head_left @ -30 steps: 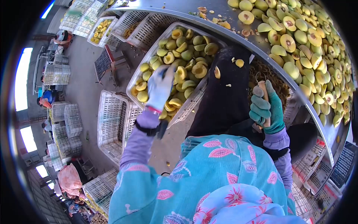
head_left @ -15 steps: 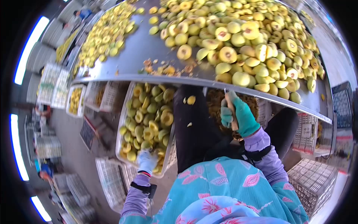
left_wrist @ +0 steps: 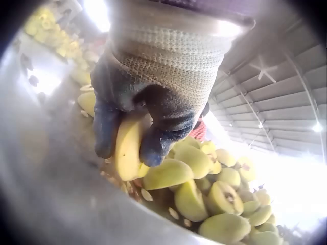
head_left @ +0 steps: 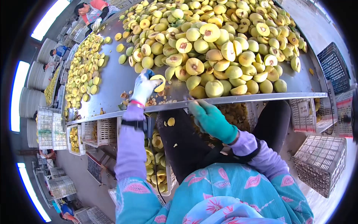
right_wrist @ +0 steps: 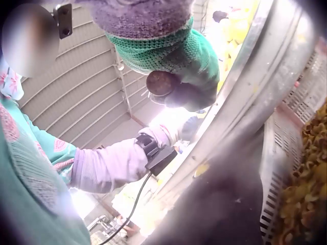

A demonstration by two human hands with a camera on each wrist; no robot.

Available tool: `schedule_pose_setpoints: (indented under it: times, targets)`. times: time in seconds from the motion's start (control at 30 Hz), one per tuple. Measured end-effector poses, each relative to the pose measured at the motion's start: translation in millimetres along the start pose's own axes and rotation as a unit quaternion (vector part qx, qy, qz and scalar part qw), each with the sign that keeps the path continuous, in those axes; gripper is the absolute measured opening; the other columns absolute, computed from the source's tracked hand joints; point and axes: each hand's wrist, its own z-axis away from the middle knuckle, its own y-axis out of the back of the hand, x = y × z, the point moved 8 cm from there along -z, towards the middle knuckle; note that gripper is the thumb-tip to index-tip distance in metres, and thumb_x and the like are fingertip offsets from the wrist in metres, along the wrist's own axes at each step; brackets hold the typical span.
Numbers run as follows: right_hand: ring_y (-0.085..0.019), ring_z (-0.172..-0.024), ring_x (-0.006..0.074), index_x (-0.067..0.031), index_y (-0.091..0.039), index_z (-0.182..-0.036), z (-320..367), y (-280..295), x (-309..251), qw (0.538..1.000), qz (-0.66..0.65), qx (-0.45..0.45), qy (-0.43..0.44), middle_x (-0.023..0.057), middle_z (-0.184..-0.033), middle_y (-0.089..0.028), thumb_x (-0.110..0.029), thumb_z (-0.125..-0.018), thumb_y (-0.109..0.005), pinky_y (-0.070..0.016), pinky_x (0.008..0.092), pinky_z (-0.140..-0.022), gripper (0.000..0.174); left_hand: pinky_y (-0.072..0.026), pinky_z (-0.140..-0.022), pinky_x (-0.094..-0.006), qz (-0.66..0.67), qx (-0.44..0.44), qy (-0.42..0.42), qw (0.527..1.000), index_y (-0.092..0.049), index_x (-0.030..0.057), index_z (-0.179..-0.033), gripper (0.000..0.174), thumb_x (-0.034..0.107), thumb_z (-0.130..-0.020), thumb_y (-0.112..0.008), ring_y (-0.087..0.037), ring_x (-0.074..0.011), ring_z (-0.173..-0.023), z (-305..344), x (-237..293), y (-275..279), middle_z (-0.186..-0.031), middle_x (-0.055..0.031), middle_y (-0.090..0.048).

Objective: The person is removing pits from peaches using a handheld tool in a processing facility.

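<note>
My left hand, in a white glove with dark blue fingers, pinches a yellow-green stone-fruit half between thumb and fingers, above the near edge of the metal table. A large pile of similar fruit halves lies just beyond it. My right hand, in a green glove, grips a wooden-handled tool; the round handle end shows in the right wrist view. The tool's front is blurred near the table edge in the head view.
A crate of hollowed fruit halves stands beside the left leg, partly behind the left arm. Under the table is a basket of brown scraps. Another fruit heap lies at the table's left, where a person works.
My left hand has risen from the fruit crate to the table and now holds a fruit half. The right hand has shifted left toward the table edge, its tool still gripped. The view has tilted up.
</note>
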Motion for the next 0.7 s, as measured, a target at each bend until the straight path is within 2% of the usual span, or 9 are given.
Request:
schedule_pose_setpoints:
  times: [0.07, 0.13, 0.17, 0.2, 0.37, 0.4, 0.5, 0.67, 0.7]
  targets:
    - [-0.050, -0.044, 0.0257, -0.0012, -0.053, -0.091, -10, -17, -17, 0.966, 0.147, 0.057, 0.206, 0.0111, -0.054, -0.048, -0.034, -0.096, -0.049, -0.0395, 0.0371, -0.041, 0.033, -0.0491, -0.085, -0.0315, 0.202, 0.042, -0.090, 0.974, -0.057, -0.0031, -0.114, 0.045, 0.011, -0.074, -0.070, -0.063, -0.0239, -0.094, 42, 15, 2, -0.099, -0.0154, -0.065]
    - [-0.052, -0.046, 0.0331, -0.0007, -0.052, -0.088, -20, -32, -7, 0.924, 0.231, 0.121, 0.278, 0.0154, -0.053, -0.049, -0.030, -0.096, -0.049, -0.0402, 0.0419, -0.042, 0.030, -0.0495, -0.084, -0.0308, 0.389, 0.035, -0.025, 0.920, -0.058, -0.0017, -0.115, 0.035, 0.004, -0.080, -0.063, -0.062, -0.0209, -0.096, 82, 24, -8, -0.104, -0.0131, -0.064]
    - [-0.053, -0.047, 0.0362, -0.0006, -0.051, -0.086, -20, -35, -7, 0.910, 0.259, 0.152, 0.285, 0.0173, -0.052, -0.049, -0.029, -0.096, -0.049, -0.0406, 0.0439, -0.042, 0.030, -0.0497, -0.085, -0.0322, 0.374, 0.030, -0.085, 0.923, -0.060, 0.0010, -0.115, 0.032, 0.007, -0.084, -0.061, -0.063, -0.0240, -0.095, 93, 31, -9, -0.108, -0.0135, -0.063]
    - [-0.054, -0.048, 0.0364, -0.0010, -0.050, -0.085, -19, -35, -2, 0.918, 0.244, 0.151, 0.275, 0.0174, -0.052, -0.049, -0.030, -0.096, -0.049, -0.0406, 0.0442, -0.043, 0.031, -0.0504, -0.083, -0.0335, 0.064, 0.129, -0.295, 0.945, -0.060, 0.0023, -0.114, 0.030, 0.010, -0.085, -0.060, -0.063, -0.0271, -0.093, 121, 64, 3, -0.108, -0.0146, -0.063]
    - [-0.054, -0.049, 0.0379, -0.0016, -0.048, -0.083, -2, -33, 18, 0.926, 0.238, 0.173, 0.236, 0.0187, -0.054, -0.051, -0.031, -0.096, -0.048, -0.0398, 0.0457, -0.043, 0.032, -0.0509, -0.078, -0.0307, 0.051, 0.185, -0.217, 0.957, -0.062, 0.0007, -0.106, 0.021, 0.013, -0.092, -0.052, -0.064, -0.0232, -0.088, 146, 82, -15, -0.100, -0.0132, -0.065]
    - [-0.055, -0.050, 0.0380, -0.0016, -0.048, -0.083, -1, -33, 20, 0.932, 0.227, 0.172, 0.226, 0.0191, -0.054, -0.051, -0.031, -0.096, -0.048, -0.0397, 0.0457, -0.043, 0.032, -0.0508, -0.078, -0.0305, 0.169, 0.165, -0.169, 0.957, -0.062, 0.0003, -0.106, 0.022, 0.015, -0.093, -0.051, -0.064, -0.0224, -0.087, 144, 72, -19, -0.100, -0.0130, -0.065]
    - [-0.055, -0.051, 0.0389, -0.0014, -0.049, -0.083, 4, -37, 25, 0.942, 0.211, 0.165, 0.202, 0.0205, -0.055, -0.051, -0.031, -0.096, -0.049, -0.0394, 0.0464, -0.043, 0.032, -0.0504, -0.073, -0.0275, 0.468, 0.147, -0.047, 0.870, -0.066, -0.0028, -0.093, 0.023, 0.018, -0.092, -0.056, -0.061, -0.0149, -0.078, 139, 51, -33, -0.090, -0.0081, -0.066]
    - [-0.055, -0.055, 0.0419, -0.0005, -0.051, -0.083, 16, -43, 35, 0.954, 0.187, 0.146, 0.182, 0.0232, -0.060, -0.054, -0.030, -0.095, -0.050, -0.0385, 0.0491, -0.045, 0.032, -0.0482, -0.060, -0.0244, 0.559, 0.139, 0.074, 0.814, -0.066, -0.0039, -0.086, 0.022, 0.018, -0.089, -0.060, -0.058, -0.0116, -0.062, 139, 34, -57, -0.076, -0.0065, -0.065]
    - [-0.054, -0.056, 0.0361, -0.0021, -0.054, -0.089, 18, -42, 38, 0.955, 0.191, 0.147, 0.173, 0.0191, -0.064, -0.054, -0.030, -0.098, -0.045, -0.0397, 0.0430, -0.049, 0.031, -0.0466, -0.058, -0.0240, 0.561, 0.133, 0.065, 0.815, -0.066, -0.0034, -0.084, 0.022, 0.017, -0.089, -0.061, -0.057, -0.0105, -0.061, 137, 31, -63, -0.074, -0.0054, -0.064]
